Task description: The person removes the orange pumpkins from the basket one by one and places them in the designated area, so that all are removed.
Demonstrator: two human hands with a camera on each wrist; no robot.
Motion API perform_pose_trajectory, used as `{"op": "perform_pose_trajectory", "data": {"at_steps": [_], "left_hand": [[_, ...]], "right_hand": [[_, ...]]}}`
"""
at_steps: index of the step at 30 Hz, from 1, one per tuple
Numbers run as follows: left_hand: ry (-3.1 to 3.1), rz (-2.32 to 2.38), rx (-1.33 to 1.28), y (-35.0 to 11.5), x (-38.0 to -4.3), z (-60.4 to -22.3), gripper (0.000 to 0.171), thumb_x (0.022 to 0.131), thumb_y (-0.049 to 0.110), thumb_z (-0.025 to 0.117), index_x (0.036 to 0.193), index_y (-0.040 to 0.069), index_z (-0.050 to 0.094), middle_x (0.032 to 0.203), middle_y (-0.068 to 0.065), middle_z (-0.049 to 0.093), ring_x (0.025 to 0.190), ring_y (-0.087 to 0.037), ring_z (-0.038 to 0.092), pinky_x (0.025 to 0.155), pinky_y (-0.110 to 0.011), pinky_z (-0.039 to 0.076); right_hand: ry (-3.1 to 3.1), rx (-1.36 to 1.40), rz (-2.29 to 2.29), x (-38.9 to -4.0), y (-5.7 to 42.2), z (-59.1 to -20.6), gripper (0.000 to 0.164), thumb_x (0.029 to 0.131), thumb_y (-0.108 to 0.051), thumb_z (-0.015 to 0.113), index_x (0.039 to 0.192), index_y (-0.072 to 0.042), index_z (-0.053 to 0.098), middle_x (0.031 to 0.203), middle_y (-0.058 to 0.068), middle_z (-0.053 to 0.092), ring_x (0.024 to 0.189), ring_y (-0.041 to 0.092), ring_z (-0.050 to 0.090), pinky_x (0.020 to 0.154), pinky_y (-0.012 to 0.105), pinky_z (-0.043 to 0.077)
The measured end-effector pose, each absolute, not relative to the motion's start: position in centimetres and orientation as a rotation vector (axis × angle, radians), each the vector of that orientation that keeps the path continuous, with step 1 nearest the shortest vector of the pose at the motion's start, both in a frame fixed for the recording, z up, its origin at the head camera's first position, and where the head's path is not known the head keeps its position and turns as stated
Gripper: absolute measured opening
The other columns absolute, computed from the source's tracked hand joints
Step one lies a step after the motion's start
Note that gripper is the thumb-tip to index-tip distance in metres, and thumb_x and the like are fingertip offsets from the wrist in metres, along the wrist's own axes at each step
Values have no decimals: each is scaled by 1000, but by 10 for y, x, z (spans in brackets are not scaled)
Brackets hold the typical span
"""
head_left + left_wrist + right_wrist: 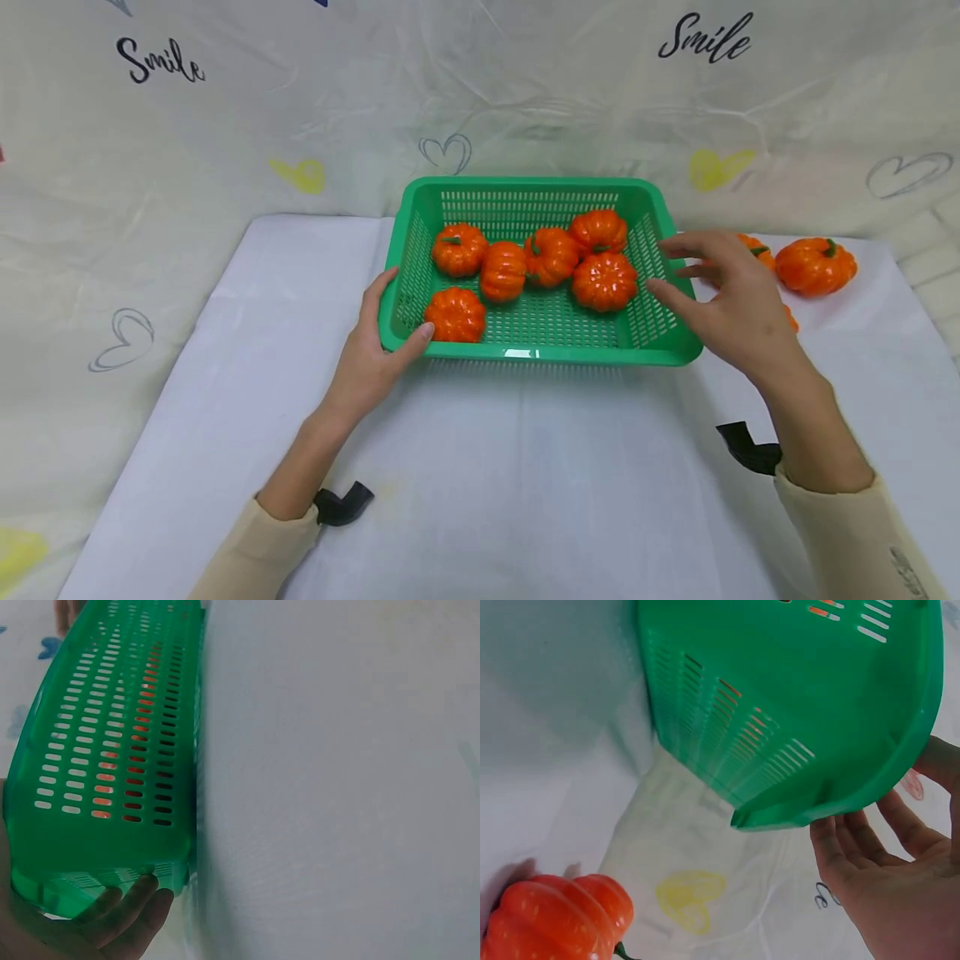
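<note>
Green plastic basket (517, 353) with slotted walls, straight ahead of me at 12 o'clock on a white-covered table (517, 475). Taking the basket's middle as the clock's centre, my left hand (363, 362) is at 8 o'clock, clamped on its corner: thumb over the near rim, fingers around the outside. My right hand (738, 308) is at 3 o'clock by the short end, thumb and fingers apart; I cannot tell whether they touch the rim.

Six shiny orange pumpkins (551, 257) lie inside: two near the middle, the others toward 10, 8, 2 and 4 o'clock. Beyond my right hand, at 3 o'clock, a loose pumpkin (813, 268) rests on the table, with more orange partly hidden behind that hand. At 12 o'clock, past the basket, hangs a pale sheet (555, 75) printed with hearts and "Smile".
</note>
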State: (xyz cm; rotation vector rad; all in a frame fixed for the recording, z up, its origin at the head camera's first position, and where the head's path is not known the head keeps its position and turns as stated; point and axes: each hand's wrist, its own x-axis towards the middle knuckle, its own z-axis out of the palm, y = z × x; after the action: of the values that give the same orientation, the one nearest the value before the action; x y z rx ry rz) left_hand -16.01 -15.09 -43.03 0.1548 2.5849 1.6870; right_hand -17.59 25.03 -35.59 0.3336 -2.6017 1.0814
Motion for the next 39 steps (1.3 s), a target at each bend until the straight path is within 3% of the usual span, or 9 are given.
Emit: {"op": "perform_pose_trajectory", "data": {"at_steps": [3,6,8,10,13,14,22,29,39], "left_hand": [[2585,1685,148,-151,-160,-430,83,97,48,68,160,51,15,168,0,32,144,-25,45,117,-54,43],[2580,1686,147,-151,-160,-430,83,97,48,68,160,51,15,169,1,30,146,-25,44,118,-54,42],[2580,1687,149,-151,-160,-430,83,97,48,68,160,51,15,168,1,31,145,-25,44,118,-55,43],[2580,1689,152,-151,-160,-430,83,97,48,68,160,51,15,168,1,31,145,-25,44,118,-55,43],[2572,1696,154,-151,-159,-431,83,97,47,69,160,51,15,168,1,31,146,-25,44,118,-55,43],[2568,1699,154,-151,-159,-431,83,97,47,69,160,51,15,169,1,31,146,-25,44,118,-55,43],[2578,1694,159,-151,-160,-431,83,97,47,68,160,51,15,168,1,31,145,-25,45,117,-55,44],[2572,1696,142,-151,-160,-431,83,97,48,69,160,52,16,167,2,33,144,-24,45,117,-54,43],[2583,1701,163,-150,-161,-431,82,97,47,68,160,51,16,167,2,33,144,-24,45,117,-53,42]], "right_hand": [[-2677,344,1100,-179,246,-354,48,89,-10,82,134,-6,64,130,11,62,100,-2,62,88,-5,40],[-2753,351,1103,-182,242,-354,51,91,-13,81,137,-5,61,133,13,59,108,18,67,84,-6,40],[-2810,351,1092,-185,240,-354,53,92,-15,80,139,-4,58,136,16,57,112,33,67,92,6,51],[-2863,348,1081,-188,238,-354,55,94,-17,79,142,-3,56,138,18,54,117,40,65,99,25,56],[-2924,344,1055,-190,234,-355,58,94,-18,78,144,-3,53,140,21,51,122,43,61,102,57,52],[-2936,344,1045,-191,233,-355,58,94,-17,78,145,-3,53,140,21,50,123,43,60,102,59,52],[-3070,341,974,-199,223,-354,67,94,-22,79,149,-2,48,150,24,44,135,45,48,105,64,50],[-3216,365,883,-207,216,-357,80,92,-34,80,155,-3,41,160,27,34,143,48,38,114,72,38],[-3271,380,861,-216,207,-362,85,90,-33,83,154,0,38,157,29,33,139,48,40,117,72,33]]}}
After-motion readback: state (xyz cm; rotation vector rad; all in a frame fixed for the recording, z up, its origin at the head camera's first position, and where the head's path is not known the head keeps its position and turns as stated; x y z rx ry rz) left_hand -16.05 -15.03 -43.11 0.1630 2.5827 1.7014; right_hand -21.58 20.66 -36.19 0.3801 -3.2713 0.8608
